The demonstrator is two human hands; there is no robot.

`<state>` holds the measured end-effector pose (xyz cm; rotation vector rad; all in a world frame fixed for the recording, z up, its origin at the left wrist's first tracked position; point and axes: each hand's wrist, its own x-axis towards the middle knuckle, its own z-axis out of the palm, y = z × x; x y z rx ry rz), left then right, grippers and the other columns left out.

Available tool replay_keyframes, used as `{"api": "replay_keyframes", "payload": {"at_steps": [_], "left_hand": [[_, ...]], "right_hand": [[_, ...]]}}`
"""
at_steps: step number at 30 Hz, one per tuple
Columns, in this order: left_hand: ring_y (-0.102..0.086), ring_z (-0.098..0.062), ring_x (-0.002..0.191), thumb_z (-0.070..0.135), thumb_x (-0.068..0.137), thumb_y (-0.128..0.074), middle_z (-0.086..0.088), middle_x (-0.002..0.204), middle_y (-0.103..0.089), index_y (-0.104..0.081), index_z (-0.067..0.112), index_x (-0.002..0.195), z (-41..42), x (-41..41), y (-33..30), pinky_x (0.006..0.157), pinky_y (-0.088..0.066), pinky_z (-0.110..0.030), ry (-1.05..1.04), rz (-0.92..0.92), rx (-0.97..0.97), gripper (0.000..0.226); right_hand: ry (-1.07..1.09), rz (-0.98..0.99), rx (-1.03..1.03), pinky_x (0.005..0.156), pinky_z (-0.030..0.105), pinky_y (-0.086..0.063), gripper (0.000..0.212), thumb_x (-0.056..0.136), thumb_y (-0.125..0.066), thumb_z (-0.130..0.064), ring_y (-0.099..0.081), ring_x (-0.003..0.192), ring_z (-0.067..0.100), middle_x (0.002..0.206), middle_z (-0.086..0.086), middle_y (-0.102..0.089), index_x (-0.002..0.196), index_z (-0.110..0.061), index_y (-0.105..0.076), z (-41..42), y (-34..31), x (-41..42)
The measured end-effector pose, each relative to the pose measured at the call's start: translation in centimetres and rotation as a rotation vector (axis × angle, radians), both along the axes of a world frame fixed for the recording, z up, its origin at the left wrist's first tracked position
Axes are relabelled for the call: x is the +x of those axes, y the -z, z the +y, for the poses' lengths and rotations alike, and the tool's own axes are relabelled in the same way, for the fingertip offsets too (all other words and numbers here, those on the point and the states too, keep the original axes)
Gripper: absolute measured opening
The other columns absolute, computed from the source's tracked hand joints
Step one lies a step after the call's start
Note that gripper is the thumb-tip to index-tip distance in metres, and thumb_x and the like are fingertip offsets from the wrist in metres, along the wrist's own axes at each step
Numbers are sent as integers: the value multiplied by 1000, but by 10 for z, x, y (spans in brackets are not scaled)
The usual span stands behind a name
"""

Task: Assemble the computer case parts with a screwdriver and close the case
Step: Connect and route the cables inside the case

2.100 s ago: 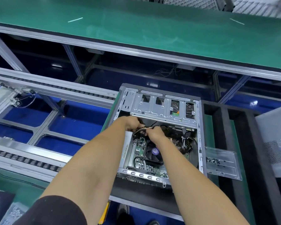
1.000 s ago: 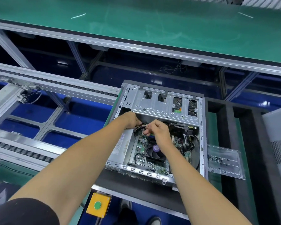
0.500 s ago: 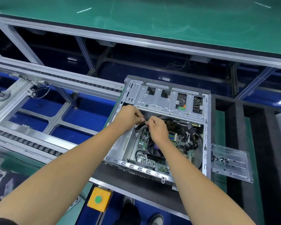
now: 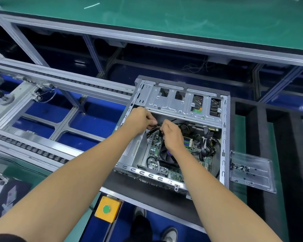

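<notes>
Both hands pinch a cable bundle inside the open computer case.

Far beyond the hands runs the green bench [image 4: 182, 20], and to the left of the left hand lies a roller conveyor track [image 4: 42, 79]. The computer case [image 4: 224, 137] lies on its side on black foam [image 4: 255, 133], open toward the camera, with both hands inside its upper left part. Above the hands sits the metal drive cage [image 4: 173, 103]; below the right hand are the motherboard [image 4: 154, 149] and the black cooler fan [image 4: 168, 156]. Well to the right of the right hand lies a clear plastic tray [image 4: 252, 172] with small screws [image 4: 239, 167]. The left hand [image 4: 140, 120] and right hand [image 4: 171, 135], nearly touching, each have fingers curled and clamped on the black cable bundle [image 4: 151, 131].
</notes>
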<state>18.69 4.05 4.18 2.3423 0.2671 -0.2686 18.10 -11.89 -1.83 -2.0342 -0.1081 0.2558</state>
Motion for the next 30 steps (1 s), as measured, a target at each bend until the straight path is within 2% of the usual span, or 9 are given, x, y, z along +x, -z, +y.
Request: {"api": "replay_keyframes", "payload": {"at_steps": [2, 8, 12, 15, 19, 23, 30], "left_hand": [[-74, -7, 66, 19, 88, -78, 1, 76, -77, -80, 17, 87, 0, 1, 1, 66, -57, -22, -6, 8, -3, 4], [-75, -8, 69, 18, 89, -78, 1, 77, -77, -80, 15, 88, 0, 0, -1, 73, -60, -27, -9, 25, -18, 4], [-75, -8, 69, 19, 89, -78, 0, 78, -77, -80, 15, 89, 0, 2, 0, 77, -62, -29, -15, 41, -10, 4], [-75, -8, 68, 18, 89, -78, 0, 78, -77, -80, 17, 88, 0, 3, 1, 79, -62, -31, -16, 45, -18, 2], [-75, -7, 69, 17, 88, -78, 1, 76, -77, -80, 16, 89, 1, 3, 3, 79, -62, -31, -18, 48, -35, 2], [-75, -10, 69, 15, 89, -77, 1, 77, -77, -80, 16, 87, 0, 2, 3, 77, -61, -31, -24, 40, -65, 3], [-75, -9, 68, 17, 88, -78, 5, 75, -76, -80, 17, 85, -2, 2, 2, 80, -62, -33, -26, 34, -53, 4]], "right_hand": [[5, 3, -4, 61, 35, -31, 28, 99, -39, -25, -49, 64, 24, 64, -3, -49, 72, -24, -47, 0, 0, 1], [12, -57, -37, 58, 34, -30, 29, 92, -32, -33, -46, 61, 17, 60, -10, -48, 80, -16, -52, 0, -3, -4], [18, -77, -12, 59, 35, -31, 27, 102, -36, -20, -48, 63, 20, 63, -10, -48, 80, -13, -51, 0, 1, -2], [14, -83, -32, 59, 34, -30, 28, 102, -37, -20, -46, 61, 15, 61, -12, -47, 78, -16, -50, -1, 1, -3], [-4, -100, -44, 57, 34, -28, 26, 94, -33, -32, -45, 61, 20, 60, -7, -46, 75, -21, -47, 0, -3, -5], [16, -101, -3, 59, 35, -30, 29, 102, -38, -23, -47, 64, 23, 63, -6, -49, 75, -15, -46, -1, 0, -3], [-11, -108, -28, 57, 33, -30, 27, 93, -32, -33, -55, 66, 28, 63, -6, -52, 77, -19, -49, 2, -2, -5]]}}
